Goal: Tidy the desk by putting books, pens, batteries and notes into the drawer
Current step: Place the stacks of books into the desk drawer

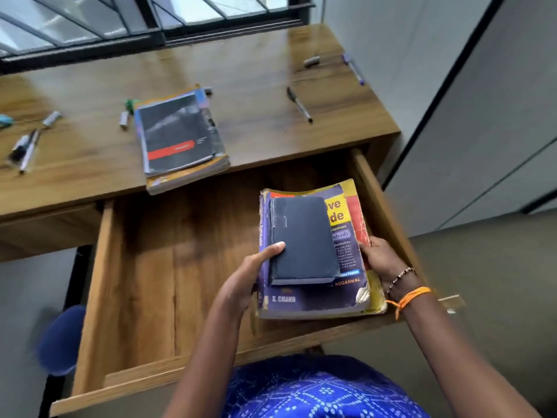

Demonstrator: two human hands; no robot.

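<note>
A thick purple and yellow textbook with a small dark blue book on top is held over the right side of the open wooden drawer. My left hand grips the stack's left edge, thumb on the blue book. My right hand holds its right edge. A second stack of books lies at the desk's front edge. Pens lie on the desk: a black one, a purple one and two at the far left. Batteries are scattered on the desktop.
The wooden desk stands under a black-framed window, with a grey wall to the right. A green object sits behind the desk's book stack. A blue chair seat shows at lower left, beside the drawer.
</note>
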